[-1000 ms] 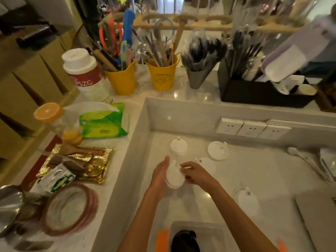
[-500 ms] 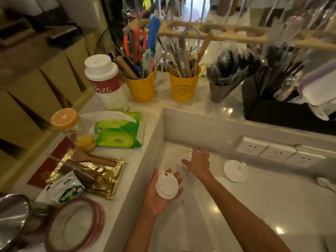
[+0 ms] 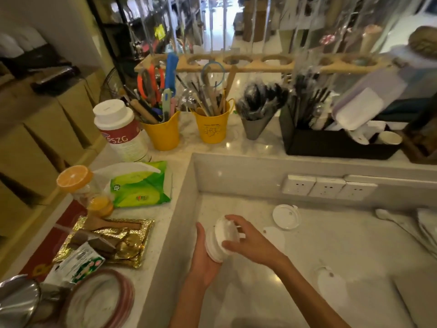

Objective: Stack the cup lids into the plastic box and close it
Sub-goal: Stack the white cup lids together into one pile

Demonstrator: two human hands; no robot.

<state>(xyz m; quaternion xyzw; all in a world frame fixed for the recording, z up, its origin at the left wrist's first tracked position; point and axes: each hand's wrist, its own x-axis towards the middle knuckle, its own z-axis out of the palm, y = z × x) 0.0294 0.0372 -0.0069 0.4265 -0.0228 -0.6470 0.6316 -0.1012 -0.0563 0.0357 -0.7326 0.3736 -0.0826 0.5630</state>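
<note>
My left hand (image 3: 201, 256) cups a small stack of white cup lids (image 3: 212, 245) from below, over the lower marble counter. My right hand (image 3: 248, 240) grips one more white lid (image 3: 228, 230) by its rim and presses it against the top of that stack. Three loose lids lie on the counter: one (image 3: 285, 216) near the back wall, one (image 3: 275, 236) just right of my right hand, one (image 3: 331, 282) further right and nearer me. The plastic box is not in view.
A raised ledge (image 3: 165, 209) borders the counter on the left, carrying a green wipes pack (image 3: 139, 185), a gold tray (image 3: 106, 240) and a plate (image 3: 99, 301). Yellow utensil buckets (image 3: 212, 129) and a black organiser (image 3: 335, 143) stand behind. Wall sockets (image 3: 326, 187) and a white spoon (image 3: 387, 216) sit at the right.
My right hand picked up the lid by the back wall and brought it back onto the stack in my left hand. The camera tilted up, so the plastic box dropped out of view.
</note>
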